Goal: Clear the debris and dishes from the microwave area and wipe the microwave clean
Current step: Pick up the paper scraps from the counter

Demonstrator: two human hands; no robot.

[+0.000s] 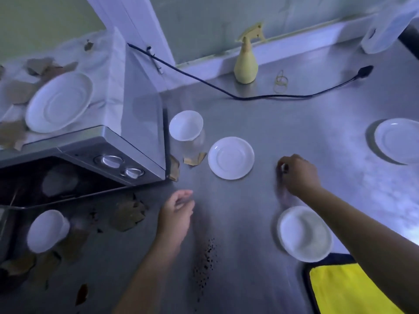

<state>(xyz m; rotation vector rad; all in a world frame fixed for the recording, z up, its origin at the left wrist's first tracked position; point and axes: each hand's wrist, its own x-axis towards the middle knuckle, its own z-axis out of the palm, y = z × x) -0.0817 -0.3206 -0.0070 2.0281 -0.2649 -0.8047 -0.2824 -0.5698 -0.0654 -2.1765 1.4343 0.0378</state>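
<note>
The microwave (136, 137) stands at the left on a steel counter (294, 123), with a white plate (59, 102) and dry leaves (15, 91) on its top. A white bowl (186, 125) and a saucer (230, 157) sit just right of it, with leaf scraps (195, 158) at its corner. My right hand (298, 174) rests on the counter right of the saucer, fingers pinched on something small and pale. My left hand (178, 210) hovers open in front of the microwave. More leaves (128, 215) and dark crumbs (206, 259) lie in front.
A white cup (46, 231) stands front left, a bowl (305, 233) near my right forearm, a plate (399, 140) at the far right. A yellow spray bottle (246, 64), rubber bands (281, 81) and a black cord (272, 96) lie at the back. A yellow cloth (344, 291) is front right.
</note>
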